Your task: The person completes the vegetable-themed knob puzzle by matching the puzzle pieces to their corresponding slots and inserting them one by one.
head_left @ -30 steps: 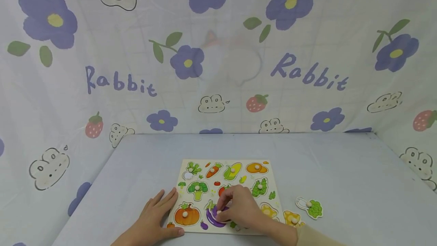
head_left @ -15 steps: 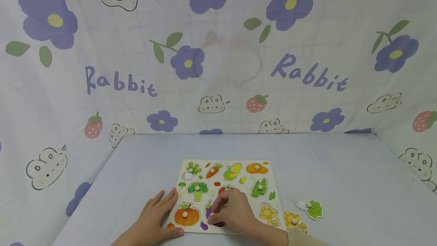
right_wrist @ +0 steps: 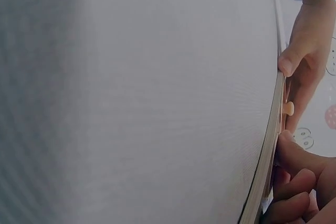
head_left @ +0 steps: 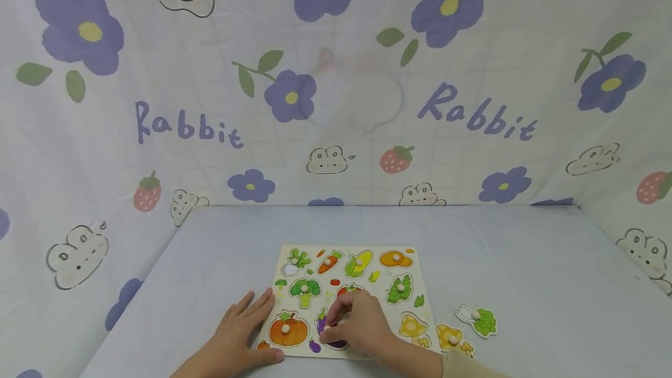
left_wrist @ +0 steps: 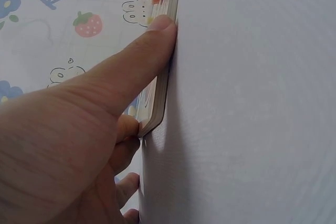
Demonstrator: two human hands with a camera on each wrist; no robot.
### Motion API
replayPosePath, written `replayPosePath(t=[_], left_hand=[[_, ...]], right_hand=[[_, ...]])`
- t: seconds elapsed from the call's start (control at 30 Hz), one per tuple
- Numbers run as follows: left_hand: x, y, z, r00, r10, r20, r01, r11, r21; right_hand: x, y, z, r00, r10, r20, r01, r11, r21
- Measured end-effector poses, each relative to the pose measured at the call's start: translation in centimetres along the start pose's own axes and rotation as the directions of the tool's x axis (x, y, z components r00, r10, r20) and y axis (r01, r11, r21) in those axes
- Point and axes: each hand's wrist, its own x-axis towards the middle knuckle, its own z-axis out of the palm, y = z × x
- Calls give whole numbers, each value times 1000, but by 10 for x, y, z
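Note:
A wooden vegetable puzzle board [head_left: 312, 304] lies flat near the table's front. My right hand [head_left: 363, 325] is over its lower middle, with thumb and forefinger pinching the small knob of the purple eggplant piece [head_left: 322, 321]. That piece sits at the eggplant spot and is partly hidden by the hand. My left hand [head_left: 236, 334] lies along the board's left edge, its fingers extended and its thumb [left_wrist: 152, 38] on the front corner area. Just left of the eggplant is the pumpkin piece [head_left: 296, 331], with a knob.
Right of the board lie a mushroom piece [head_left: 445, 334] and a bok choy piece [head_left: 485, 322], both with knobs. A mushroom picture [head_left: 411, 326] without a knob shows on the board's lower right. Broccoli [head_left: 308, 296], carrot [head_left: 331, 265] and corn [head_left: 362, 261] pieces fill other spots.
My right hand has shifted slightly left with the eggplant piece, uncovering more of the board's mushroom picture. Over the last half second it stays nearly still. My left hand keeps its place.

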Motion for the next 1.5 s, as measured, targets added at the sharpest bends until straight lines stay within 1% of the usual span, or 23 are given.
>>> replayPosePath(t=[0.2, 0.33, 0.43, 0.57, 0.63, 0.87, 1.1, 1.2, 1.27, 1.37, 1.43, 1.5], left_hand=[[1, -1, 1, 1000, 1, -6, -1, 1000, 10], [0, -1, 0, 1000, 1, -7, -1, 1000, 11], [0, -1, 0, 1000, 0, -8, 0, 1000, 7], [-1, -3, 1, 1000, -3, -1, 3, 1000, 6], [-2, -4, 1, 1000, -7, 5, 7, 1000, 5], [-4, -5, 0, 1000, -23, 3, 23, 1000, -1], [-5, -2, -1, 1000, -10, 3, 10, 1000, -9], [-4, -1, -1, 1000, -5, -7, 5, 1000, 0], [-3, -1, 0, 1000, -4, -7, 4, 1000, 3], [-3, -2, 0, 1000, -9, -7, 9, 1000, 5], [-2, -2, 0, 1000, -9, -5, 9, 1000, 3], [-1, -3, 0, 1000, 0, -12, 0, 1000, 7]], right_hand=[[1, 2, -2, 999, 26, 33, -28, 998, 50], [4, 5, -4, 995, 71, 73, -79, 990, 121], [6, 6, -5, 989, 113, 98, -129, 976, 173], [6, 6, -4, 981, 156, 115, -176, 964, 200], [6, 7, -3, 980, 164, 117, -184, 963, 195], [5, 5, -3, 985, 133, 113, -153, 968, 198], [4, 3, -4, 987, 121, 108, -139, 972, 187], [3, 2, -5, 990, 94, 104, -111, 980, 166], [1, 0, -7, 989, 81, 123, -102, 980, 173], [-2, -3, -15, 978, 90, 189, -125, 975, 183], [-6, -6, -28, 969, 84, 234, -129, 975, 182], [-10, -9, -46, 965, 65, 254, -106, 983, 150]])
